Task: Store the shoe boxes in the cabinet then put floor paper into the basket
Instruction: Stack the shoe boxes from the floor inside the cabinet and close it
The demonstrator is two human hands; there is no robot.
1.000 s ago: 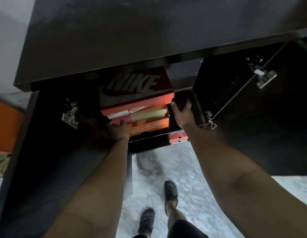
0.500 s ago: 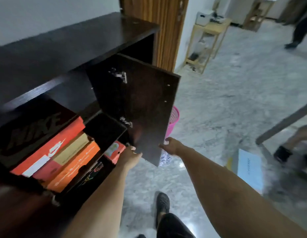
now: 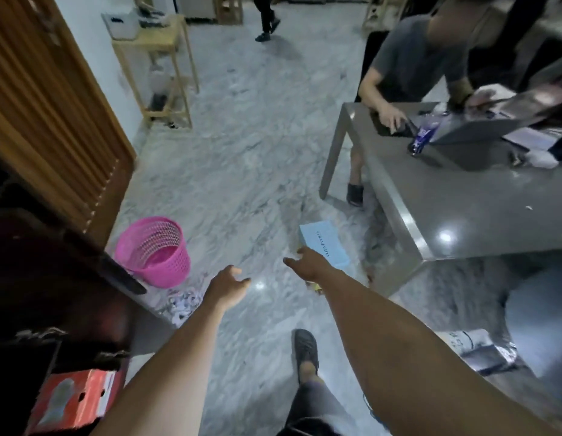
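Both hands are reaching out over the marble floor, holding nothing. The left hand (image 3: 227,286) is hanging with fingers loosely curled; the right hand (image 3: 308,265) is stretching, fingers loosely spread, toward the pale blue rectangular cardboard shoe box (image 3: 324,247), evidently to collect it. Its lid lettering is illegible. Left of that box, the pink perforated plastic basket (image 3: 156,251) is standing beside scattered white paper scraps (image 3: 182,305).

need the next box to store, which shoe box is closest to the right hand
The light blue shoe box on the floor beside the grey table; the right hand reaches toward it. The red box sits by the cabinet.
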